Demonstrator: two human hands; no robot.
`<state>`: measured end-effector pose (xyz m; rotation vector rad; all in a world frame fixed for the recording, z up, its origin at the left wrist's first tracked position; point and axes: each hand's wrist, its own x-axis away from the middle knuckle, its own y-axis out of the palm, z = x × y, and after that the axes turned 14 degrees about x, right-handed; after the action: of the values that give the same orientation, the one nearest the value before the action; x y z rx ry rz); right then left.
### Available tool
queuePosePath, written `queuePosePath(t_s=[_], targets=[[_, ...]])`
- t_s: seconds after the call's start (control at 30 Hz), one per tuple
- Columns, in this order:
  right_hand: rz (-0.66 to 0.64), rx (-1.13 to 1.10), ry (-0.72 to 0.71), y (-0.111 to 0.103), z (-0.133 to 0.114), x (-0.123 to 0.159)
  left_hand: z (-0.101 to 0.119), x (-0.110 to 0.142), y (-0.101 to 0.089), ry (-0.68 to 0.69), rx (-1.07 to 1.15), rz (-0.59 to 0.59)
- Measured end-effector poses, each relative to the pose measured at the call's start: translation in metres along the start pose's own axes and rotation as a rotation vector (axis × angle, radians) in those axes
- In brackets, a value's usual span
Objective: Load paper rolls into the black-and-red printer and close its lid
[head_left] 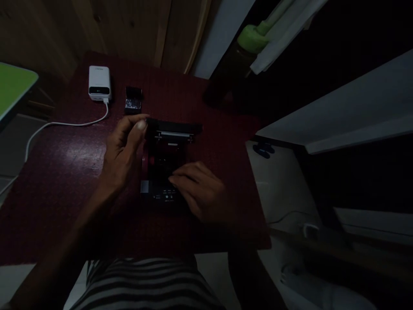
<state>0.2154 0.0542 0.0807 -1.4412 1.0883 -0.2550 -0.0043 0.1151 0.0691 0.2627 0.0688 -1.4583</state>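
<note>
A small dark machine with a red body (164, 161) stands in the middle of a dark red table (64, 172). Its black lid (176, 128) is raised at the far side. My left hand (124, 150) grips the machine's left upper corner, thumb on the edge of the lid. My right hand (200, 189) rests on the machine's front right, fingers laid flat over the panel near its buttons. The room is dim and fine details are hard to see.
A white power bank (99, 82) with a white cable (64, 124) lies at the far left of the table. A small black object (133, 100) sits beside it. A green-topped surface (13, 86) is at the left. White furniture (338, 116) stands at the right.
</note>
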Motion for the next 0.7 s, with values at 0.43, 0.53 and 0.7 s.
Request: queuePosePath(t_s=[0.43,0.53,0.7], targets=[[0.165,0.219,0.155,0.017,-0.026,0.043,-0.015,0.076,-0.001,-0.358,0.125,0.123],[0.151,0.178,0.153,0.017,-0.024,0.041,-0.013,0.079,-0.001,-0.403,0.142,0.089],[0.049,0.142,0.181,0.011,-0.025,0.039,-0.01,0.076,0.002,-0.386,0.124,0.088]])
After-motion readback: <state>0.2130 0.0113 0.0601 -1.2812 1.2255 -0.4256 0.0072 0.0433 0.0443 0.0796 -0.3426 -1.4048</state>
